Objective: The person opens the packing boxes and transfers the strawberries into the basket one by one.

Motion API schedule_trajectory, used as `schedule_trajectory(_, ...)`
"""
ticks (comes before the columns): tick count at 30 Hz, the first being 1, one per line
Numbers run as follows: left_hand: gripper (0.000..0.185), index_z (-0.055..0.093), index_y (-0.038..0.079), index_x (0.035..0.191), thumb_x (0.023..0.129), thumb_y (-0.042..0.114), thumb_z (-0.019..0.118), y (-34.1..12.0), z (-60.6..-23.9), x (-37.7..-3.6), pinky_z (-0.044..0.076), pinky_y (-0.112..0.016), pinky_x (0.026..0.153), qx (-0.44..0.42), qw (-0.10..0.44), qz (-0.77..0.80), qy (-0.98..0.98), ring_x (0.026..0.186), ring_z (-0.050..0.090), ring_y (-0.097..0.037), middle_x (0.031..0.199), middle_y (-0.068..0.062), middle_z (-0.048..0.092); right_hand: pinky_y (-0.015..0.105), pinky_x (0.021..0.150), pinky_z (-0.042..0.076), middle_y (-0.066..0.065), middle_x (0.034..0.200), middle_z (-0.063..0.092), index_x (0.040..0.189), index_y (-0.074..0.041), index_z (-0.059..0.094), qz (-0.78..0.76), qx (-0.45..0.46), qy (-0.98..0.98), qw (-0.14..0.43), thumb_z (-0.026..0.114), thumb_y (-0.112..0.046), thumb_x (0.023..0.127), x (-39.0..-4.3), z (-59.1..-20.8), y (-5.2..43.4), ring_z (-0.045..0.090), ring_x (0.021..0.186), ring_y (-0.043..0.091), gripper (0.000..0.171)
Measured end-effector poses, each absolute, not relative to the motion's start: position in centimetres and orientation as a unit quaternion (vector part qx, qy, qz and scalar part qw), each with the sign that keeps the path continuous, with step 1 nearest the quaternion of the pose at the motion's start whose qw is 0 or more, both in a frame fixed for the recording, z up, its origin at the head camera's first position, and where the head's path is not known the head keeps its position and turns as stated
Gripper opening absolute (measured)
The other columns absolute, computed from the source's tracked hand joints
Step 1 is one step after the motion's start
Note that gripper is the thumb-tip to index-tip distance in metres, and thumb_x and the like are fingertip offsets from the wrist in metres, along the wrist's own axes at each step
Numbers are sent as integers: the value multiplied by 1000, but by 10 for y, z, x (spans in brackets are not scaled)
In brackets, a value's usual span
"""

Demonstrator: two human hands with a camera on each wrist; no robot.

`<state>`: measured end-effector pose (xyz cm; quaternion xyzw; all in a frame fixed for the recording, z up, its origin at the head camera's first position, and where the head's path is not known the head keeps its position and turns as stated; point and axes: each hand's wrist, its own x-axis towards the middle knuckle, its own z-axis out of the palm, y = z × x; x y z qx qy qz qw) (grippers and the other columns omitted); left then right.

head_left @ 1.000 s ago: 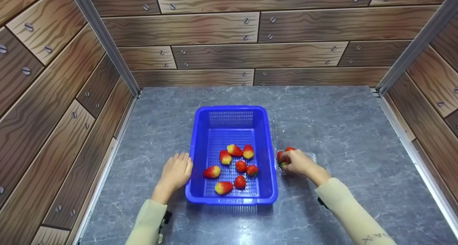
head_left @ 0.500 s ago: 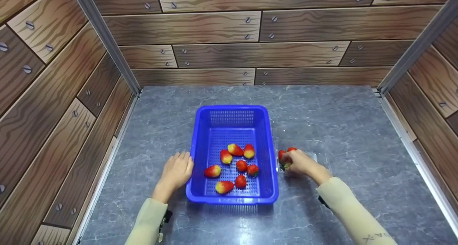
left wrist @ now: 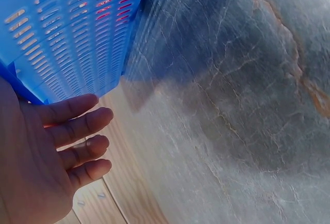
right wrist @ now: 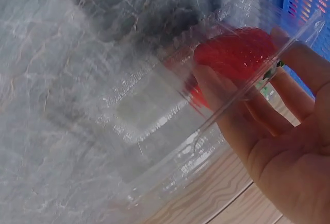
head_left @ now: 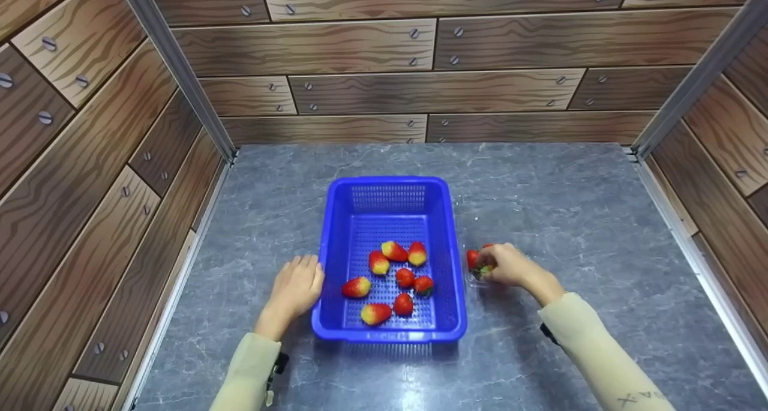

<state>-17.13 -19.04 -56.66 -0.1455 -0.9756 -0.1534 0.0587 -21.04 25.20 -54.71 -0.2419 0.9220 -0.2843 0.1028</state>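
My left hand rests against the left rim of the blue plastic basket. Its fingers extend loosely beside the slotted wall in the left wrist view. Inside the basket lie several strawberries, some with yellow ends and some plain red. To the right of the basket, my right hand reaches into a clear plastic box. Thumb and fingers there close around a red strawberry, partly seen through the clear wall. Red strawberries with green leaves show by the fingertips in the head view.
Everything stands on a grey marbled tabletop. Wood-patterned panels close off the back and both sides, with metal posts at the rear corners. The clear box sits right against the basket's right side.
My right hand has shifted slightly to the right over the clear box, and a yellow-green patch now shows at its fingertips. The left hand and the basket keep their places.
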Motion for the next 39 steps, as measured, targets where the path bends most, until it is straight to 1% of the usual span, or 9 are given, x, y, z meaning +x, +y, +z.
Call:
schedule_trajectory(7,41,60,-8,124,103,20,37,-191,-567,-172,42,-57,100,-145,51,-152,-976,116,56,-43,123,-24,63,34,59,45,6,70,64,86,0,70,-276,-229,929,95,74,2,67,-212,-539,256,49,62,14,19)
schedule_trajectory(17,37,62,-6,118,102,18,40,-191,-568,-172,45,-55,93,-151,67,-151,-975,108,59,-42,117,-22,65,39,66,53,13,82,69,98,5,71,-273,-201,934,115,74,2,69,-218,-524,260,60,73,22,29)
schedule_trajectory(21,37,62,-6,119,102,19,40,-191,-568,-172,44,-56,96,-148,62,-154,-975,110,58,-42,118,-23,64,36,63,55,14,81,68,102,8,70,-287,-188,930,127,72,4,71,-220,-518,260,62,72,23,32)
schedule_trajectory(23,39,61,-6,121,103,20,39,-191,-567,-171,42,-57,99,-145,57,-158,-975,114,57,-43,120,-23,64,34,61,55,14,81,68,103,8,70,-291,-186,930,126,72,4,72,-222,-514,260,62,71,23,31)
schedule_trajectory(26,40,61,-6,122,103,20,38,-191,-567,-171,40,-58,102,-141,49,-164,-975,118,56,-44,123,-23,63,34,61,55,16,84,69,102,7,70,-290,-186,931,117,74,2,73,-224,-510,259,63,73,24,30)
schedule_trajectory(28,40,60,-6,123,103,20,37,-191,-566,-171,39,-59,104,-139,46,-167,-975,120,55,-45,124,-23,63,36,63,56,19,88,70,103,6,70,-288,-186,932,114,75,1,74,-226,-506,258,65,75,26,30)
schedule_trajectory(30,40,61,-7,122,103,20,38,-191,-566,-171,39,-59,103,-140,48,-165,-975,118,55,-44,123,-23,63,39,66,57,21,91,70,104,6,70,-283,-184,935,113,75,-1,75,-228,-503,256,66,79,29,30)
schedule_trajectory(34,40,61,-7,121,103,20,38,-191,-565,-171,41,-58,101,-144,53,-159,-975,116,56,-44,121,-24,63,47,73,56,21,92,71,104,5,70,-268,-192,938,103,76,-2,79,-233,-495,251,67,85,34,28)
schedule_trajectory(39,40,61,-7,122,103,21,38,-191,-566,-171,42,-58,100,-149,56,-158,-975,115,57,-44,121,-24,64,51,75,55,22,94,70,106,6,69,-254,-202,941,97,75,-3,82,-237,-485,244,67,88,36,27)
